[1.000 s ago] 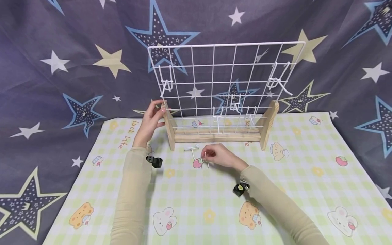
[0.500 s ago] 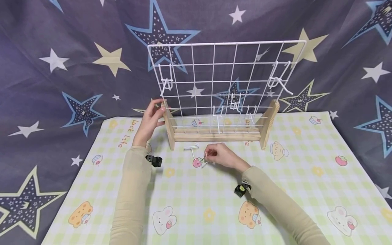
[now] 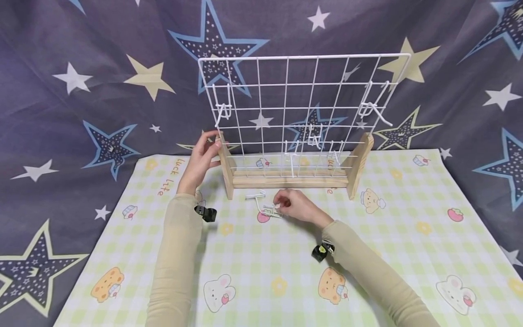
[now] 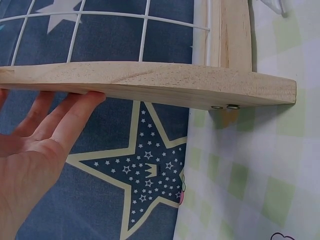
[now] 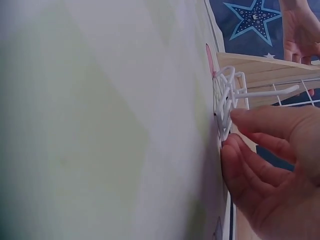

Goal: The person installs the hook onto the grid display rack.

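A white wire hook point(image 3: 271, 212) lies low over the cloth, its two prongs pointing left. My right hand point(image 3: 300, 206) pinches it between thumb and fingers; in the right wrist view the fingertips point(image 5: 235, 142) are right at the white hook's wire point(image 5: 227, 107). Just left of it, a second white hook point(image 3: 255, 197) rests on the cloth. My left hand point(image 3: 200, 161) holds the left wooden side panel point(image 3: 226, 168) of a white wire grid rack point(image 3: 285, 84). In the left wrist view several fingers point(image 4: 75, 117) press against the panel's outer face point(image 4: 150, 82).
Several white hooks hang on the grid, including one at upper left point(image 3: 223, 108) and one at upper right point(image 3: 369, 106). The rack's wooden base point(image 3: 290, 183) stands on a green checked tablecloth point(image 3: 253, 259). A dark star-patterned curtain point(image 3: 122, 41) is close behind.
The hook in my right hand has turned from prongs pointing down to lying sideways, prongs to the left. My left hand stays on the rack's panel.
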{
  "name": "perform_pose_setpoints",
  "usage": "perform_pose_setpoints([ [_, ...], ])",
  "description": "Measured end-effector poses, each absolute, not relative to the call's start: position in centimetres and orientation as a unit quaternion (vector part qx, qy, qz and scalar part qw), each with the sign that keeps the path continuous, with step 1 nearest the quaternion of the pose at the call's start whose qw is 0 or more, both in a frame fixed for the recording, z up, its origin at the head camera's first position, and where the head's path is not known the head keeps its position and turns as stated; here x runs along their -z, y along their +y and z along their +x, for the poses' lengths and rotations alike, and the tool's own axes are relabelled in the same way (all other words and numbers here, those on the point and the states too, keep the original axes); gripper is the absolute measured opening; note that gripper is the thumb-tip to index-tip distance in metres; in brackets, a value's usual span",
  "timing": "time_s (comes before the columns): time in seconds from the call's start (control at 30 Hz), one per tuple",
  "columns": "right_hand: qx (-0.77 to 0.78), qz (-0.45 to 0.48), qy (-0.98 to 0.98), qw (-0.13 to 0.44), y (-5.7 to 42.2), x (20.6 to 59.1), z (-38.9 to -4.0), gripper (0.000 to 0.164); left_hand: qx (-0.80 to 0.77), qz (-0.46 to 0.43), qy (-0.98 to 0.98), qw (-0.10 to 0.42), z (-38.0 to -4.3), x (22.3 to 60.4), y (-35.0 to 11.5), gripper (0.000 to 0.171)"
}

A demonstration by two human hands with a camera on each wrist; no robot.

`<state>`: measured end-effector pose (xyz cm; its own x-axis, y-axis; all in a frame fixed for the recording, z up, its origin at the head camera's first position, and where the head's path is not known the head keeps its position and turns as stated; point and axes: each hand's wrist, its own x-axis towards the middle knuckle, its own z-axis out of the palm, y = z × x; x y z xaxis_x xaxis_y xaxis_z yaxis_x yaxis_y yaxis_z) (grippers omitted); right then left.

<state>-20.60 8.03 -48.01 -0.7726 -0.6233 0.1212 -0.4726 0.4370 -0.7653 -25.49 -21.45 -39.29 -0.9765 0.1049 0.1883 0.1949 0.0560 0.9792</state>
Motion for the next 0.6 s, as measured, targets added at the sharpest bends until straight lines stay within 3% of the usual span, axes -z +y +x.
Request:
perform_pose_setpoints([
  [0.17,0.41,-0.326,0.847,0.091,7.98,47.97,-20.73,0.028,0.68,-0.101,-0.725,0.031,-25.49,39.21,-21.37,0.037],
  [0.6,0.396,-0.342,0.845,0.109,7.55,47.78,-20.92,0.015,0.682,-0.101,-0.724,0.023,-25.41,39.13,-21.46,0.041],
])
